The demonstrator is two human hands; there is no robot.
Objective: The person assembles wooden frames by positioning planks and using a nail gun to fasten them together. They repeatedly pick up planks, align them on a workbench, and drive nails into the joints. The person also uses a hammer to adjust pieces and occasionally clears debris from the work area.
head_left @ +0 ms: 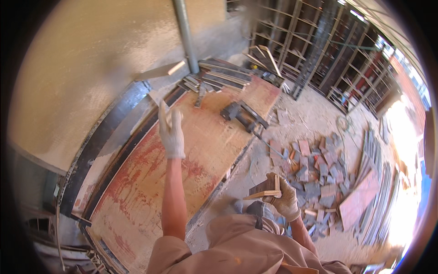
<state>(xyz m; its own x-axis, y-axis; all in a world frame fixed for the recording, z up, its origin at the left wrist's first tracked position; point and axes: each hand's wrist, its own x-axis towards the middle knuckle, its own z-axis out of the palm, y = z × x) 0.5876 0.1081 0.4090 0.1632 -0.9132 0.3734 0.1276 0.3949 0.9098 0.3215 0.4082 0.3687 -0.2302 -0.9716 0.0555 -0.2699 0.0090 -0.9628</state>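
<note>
Left hand (pixel 172 134) unclenched, empty, near table's (pixel 137 196) left edge; right hand (pixel 286 199) grasping angled wooden piece (pixel 264 187) beyond right edge.

Left glove (pixel 173 137) off-white, right glove (pixel 288 201) dingier beige, wood piece (pixel 264 187) dark brown with pale edges, tabletop (pixel 150 182) tan with blotchy red, power tool (pixel 242 116) black, wall (pixel 114 41) mottled yellow-tan, pipe (pixel 184 34) grey.
</note>
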